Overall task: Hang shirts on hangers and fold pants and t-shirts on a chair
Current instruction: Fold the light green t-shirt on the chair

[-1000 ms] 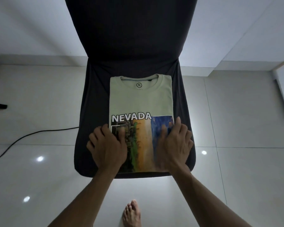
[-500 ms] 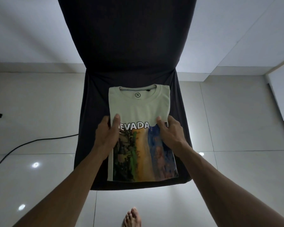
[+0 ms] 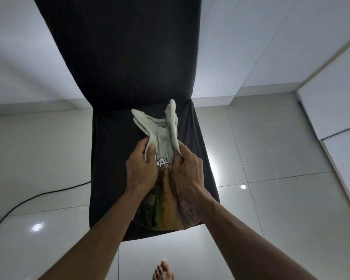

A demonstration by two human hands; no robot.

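Two hands bunch one t-shirt at mid-frame.
One pale green t-shirt (image 3: 166, 136) lies crumpled on the dark chair (image 3: 113, 158) seat; left hand (image 3: 141, 166) and right hand (image 3: 187, 168) grip its middle, fingers curled into cloth, collar end sticking up.

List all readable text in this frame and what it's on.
"VADA": white block letters on the t-shirt, cut off on both sides by the left hand and right hand bunching it.
Small round mark inside the t-shirt collar: too small and blurred to read.
No text on the chair.
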